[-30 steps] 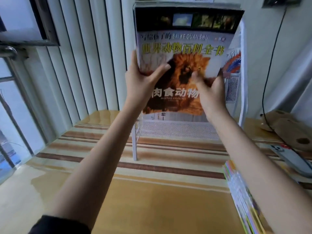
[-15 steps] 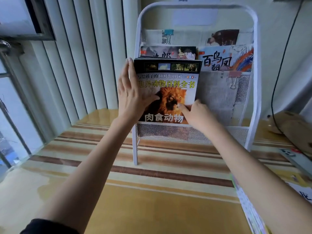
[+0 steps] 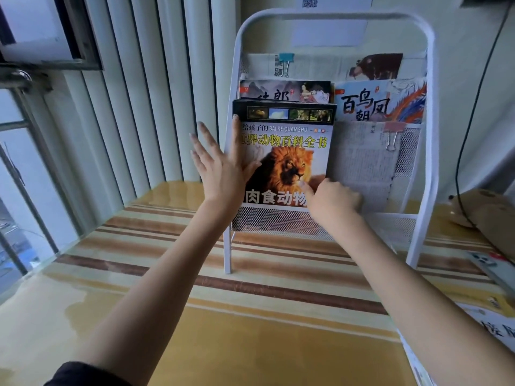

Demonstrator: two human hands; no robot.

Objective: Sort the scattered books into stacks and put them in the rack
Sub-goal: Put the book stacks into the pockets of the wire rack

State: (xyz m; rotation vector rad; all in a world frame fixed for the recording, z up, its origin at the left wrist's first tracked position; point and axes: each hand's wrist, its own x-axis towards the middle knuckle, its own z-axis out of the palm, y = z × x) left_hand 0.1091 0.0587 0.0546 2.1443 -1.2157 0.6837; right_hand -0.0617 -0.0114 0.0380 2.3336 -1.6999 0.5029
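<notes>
A lion-cover book (image 3: 289,162) stands upright in the left half of the white wire rack's (image 3: 429,135) lowest front pocket. My left hand (image 3: 220,174) lies flat against the book's left edge, fingers spread and thumb on the cover. At the book's lower right corner, my right hand (image 3: 334,201) is curled, with the thumb pressing the cover. Behind the lion book, a dark illustrated book (image 3: 284,90) and a phoenix-cover book (image 3: 381,100) stand in the middle pocket. A clipped newspaper (image 3: 362,162) fills the right half of the front pocket.
The rack stands on a striped tabletop (image 3: 195,274) against the wall. More books (image 3: 496,330) lie at the right edge, with a phone (image 3: 493,268) and a brown object (image 3: 490,218) beyond them. A black cable (image 3: 471,121) hangs at right. A window (image 3: 16,162) is at left.
The lion book went from held up high in both hands down into the rack's front pocket. My left hand has opened flat against its edge, and my right hand slid to its lower corner.
</notes>
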